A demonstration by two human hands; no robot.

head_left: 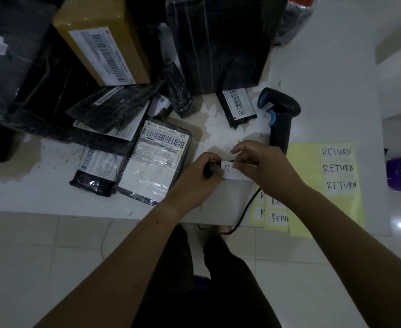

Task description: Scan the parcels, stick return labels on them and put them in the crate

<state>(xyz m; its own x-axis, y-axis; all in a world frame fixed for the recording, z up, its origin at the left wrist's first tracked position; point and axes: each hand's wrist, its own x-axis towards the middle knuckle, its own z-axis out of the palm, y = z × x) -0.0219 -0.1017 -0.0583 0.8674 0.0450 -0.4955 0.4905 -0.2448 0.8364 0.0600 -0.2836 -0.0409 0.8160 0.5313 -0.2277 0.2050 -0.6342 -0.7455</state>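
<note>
"On the scuffed white surface [52,197], above a pale tiled floor [52,245], what lies about?"

"Black film-wrapped parcels [114,110] heaped at the left, a brown cardboard box [104,39] with a barcode slip, a black scanner [279,114] with blue trim, and yellow sheets [313,185] of handwritten RETURN stickers at the right."

"And the person's hands?"

"Near the front edge. The left hand [194,178] grips a small black parcel [210,170]; the right hand [263,166] pinches a white return label [229,172], its letters partly covered, against that parcel."
</note>
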